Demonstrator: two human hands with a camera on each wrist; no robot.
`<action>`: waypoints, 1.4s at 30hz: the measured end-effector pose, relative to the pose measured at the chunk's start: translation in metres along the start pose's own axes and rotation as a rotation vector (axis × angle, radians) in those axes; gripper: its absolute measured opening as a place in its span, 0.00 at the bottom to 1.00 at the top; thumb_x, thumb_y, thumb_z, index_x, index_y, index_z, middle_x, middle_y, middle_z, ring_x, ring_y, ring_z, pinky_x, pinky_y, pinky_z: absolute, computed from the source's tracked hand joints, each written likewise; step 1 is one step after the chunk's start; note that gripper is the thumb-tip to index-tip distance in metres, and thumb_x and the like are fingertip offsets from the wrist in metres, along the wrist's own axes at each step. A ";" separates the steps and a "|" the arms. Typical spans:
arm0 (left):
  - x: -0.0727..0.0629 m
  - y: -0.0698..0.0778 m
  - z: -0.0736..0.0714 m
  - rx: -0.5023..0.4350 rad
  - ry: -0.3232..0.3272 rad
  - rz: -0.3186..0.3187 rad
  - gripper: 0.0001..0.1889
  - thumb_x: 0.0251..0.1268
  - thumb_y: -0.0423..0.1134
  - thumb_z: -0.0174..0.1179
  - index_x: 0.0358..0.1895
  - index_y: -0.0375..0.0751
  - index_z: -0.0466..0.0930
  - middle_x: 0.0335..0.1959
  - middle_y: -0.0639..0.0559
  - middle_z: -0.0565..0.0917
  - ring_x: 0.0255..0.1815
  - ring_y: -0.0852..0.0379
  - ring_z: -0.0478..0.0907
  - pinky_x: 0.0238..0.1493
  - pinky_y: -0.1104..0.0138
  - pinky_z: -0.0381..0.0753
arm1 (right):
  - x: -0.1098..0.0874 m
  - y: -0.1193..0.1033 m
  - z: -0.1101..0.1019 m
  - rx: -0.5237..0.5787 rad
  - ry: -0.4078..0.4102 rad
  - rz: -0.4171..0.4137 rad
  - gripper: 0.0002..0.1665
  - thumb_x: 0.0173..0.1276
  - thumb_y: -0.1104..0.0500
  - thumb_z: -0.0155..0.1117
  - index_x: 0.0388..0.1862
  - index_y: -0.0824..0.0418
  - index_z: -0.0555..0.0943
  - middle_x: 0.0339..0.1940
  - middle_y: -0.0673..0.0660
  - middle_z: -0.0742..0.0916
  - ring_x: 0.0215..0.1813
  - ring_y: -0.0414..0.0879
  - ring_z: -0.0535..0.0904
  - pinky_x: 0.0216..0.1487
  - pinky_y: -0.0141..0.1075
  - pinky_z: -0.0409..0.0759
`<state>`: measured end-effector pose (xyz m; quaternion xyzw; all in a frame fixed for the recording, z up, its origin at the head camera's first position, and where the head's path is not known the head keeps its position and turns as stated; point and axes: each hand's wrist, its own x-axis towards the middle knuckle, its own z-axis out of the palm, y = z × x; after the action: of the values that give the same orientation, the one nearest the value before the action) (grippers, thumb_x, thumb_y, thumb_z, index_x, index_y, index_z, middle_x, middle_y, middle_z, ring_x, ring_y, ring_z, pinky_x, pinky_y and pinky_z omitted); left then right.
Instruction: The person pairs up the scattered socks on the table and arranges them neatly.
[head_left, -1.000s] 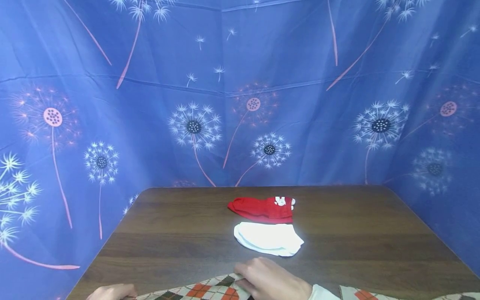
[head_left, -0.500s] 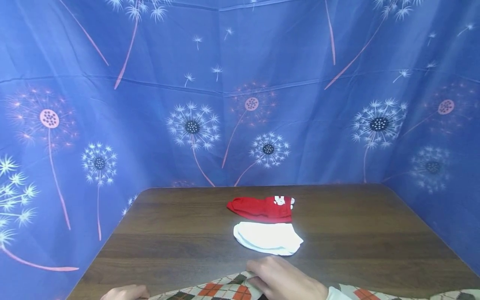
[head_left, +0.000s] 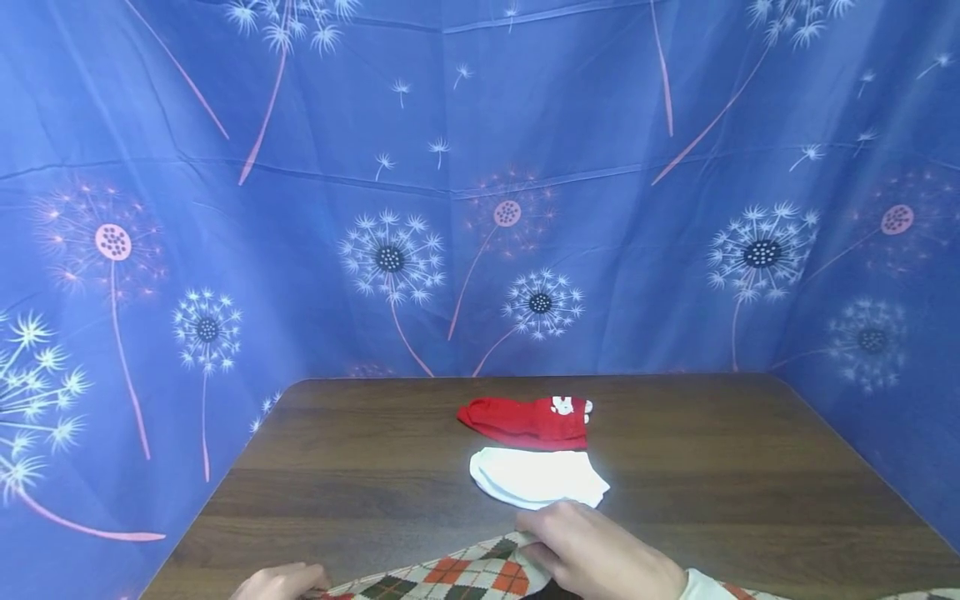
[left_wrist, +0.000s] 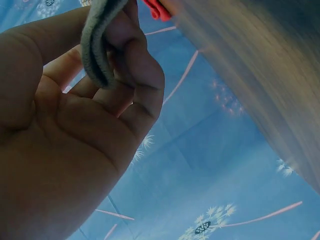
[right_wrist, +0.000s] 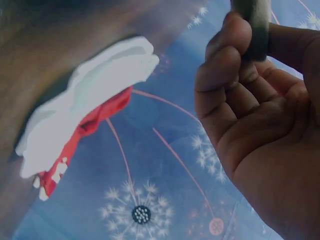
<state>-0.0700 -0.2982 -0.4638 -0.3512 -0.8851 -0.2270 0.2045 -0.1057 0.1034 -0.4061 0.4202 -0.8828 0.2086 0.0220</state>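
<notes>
An argyle sock (head_left: 457, 575), cream with orange and dark green diamonds, stretches between both hands at the front of the table. My left hand (head_left: 281, 581) pinches its left end; in the left wrist view a folded edge of the fabric hangs between thumb and curled fingers. My right hand (head_left: 592, 546) grips the upper right end, its knuckles overlapping the front of the white socks (head_left: 536, 475) in the head view. In the right wrist view the right hand (right_wrist: 270, 135) has the cloth between thumb and fingertips. The argyle sock's lower part falls outside the head view.
Red socks (head_left: 528, 422) with a white figure lie just behind the white pair. More argyle fabric (head_left: 926, 594) shows at the front right edge, partly behind the right sleeve (head_left: 705, 586). A blue dandelion-print cloth (head_left: 480, 167) surrounds the wooden table (head_left: 360, 483).
Both hands have shifted to the right, carrying the argyle sock along. The right hand has come up against the white socks in view. The red and white socks lie where they were.
</notes>
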 end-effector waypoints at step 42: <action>0.087 0.032 0.010 -0.203 -0.254 0.155 0.16 0.55 0.23 0.67 0.29 0.53 0.77 0.25 0.70 0.72 0.24 0.77 0.61 0.25 0.82 0.66 | -0.038 0.014 -0.059 -0.020 -0.147 0.261 0.17 0.56 0.70 0.69 0.19 0.50 0.76 0.15 0.39 0.67 0.19 0.33 0.59 0.20 0.28 0.61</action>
<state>-0.1072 -0.2253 -0.4184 -0.4630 -0.8466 -0.2525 0.0716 -0.0999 0.1624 -0.3651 0.3158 -0.9312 0.1697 -0.0658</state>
